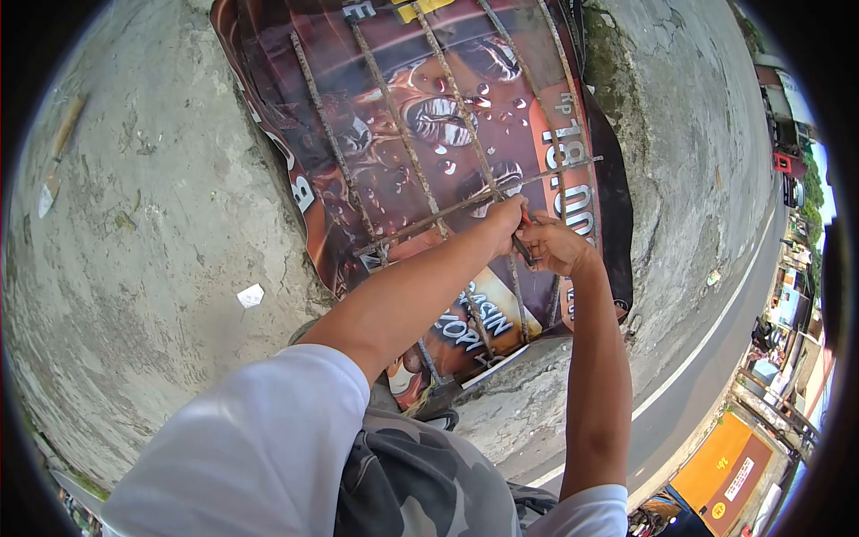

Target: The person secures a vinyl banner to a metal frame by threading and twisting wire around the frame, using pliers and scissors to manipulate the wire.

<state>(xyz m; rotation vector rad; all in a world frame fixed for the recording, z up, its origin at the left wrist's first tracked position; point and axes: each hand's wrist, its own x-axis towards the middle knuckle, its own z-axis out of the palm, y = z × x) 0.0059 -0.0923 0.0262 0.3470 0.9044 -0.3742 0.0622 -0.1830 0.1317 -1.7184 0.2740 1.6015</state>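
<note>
A grid of rusty steel bars [412, 161] lies over a printed vinyl banner [385, 116] on the ground. My left hand [506, 219] is closed near the spot where a long bar meets the crosswise bar [465, 205]; what its fingers grip is hidden. Right beside it, my right hand [557, 246] is closed round a pair of pliers [522, 249] with a dark part and a red-orange part showing. Both hands nearly touch, and the tool's jaws cannot be made out.
On the concrete [170, 224] at far left lies a trowel [61, 152] with a wooden handle. A white scrap [250, 295] sits nearer. To the right, a road [689, 376] with a white edge line runs past stalls and an orange board [723, 470].
</note>
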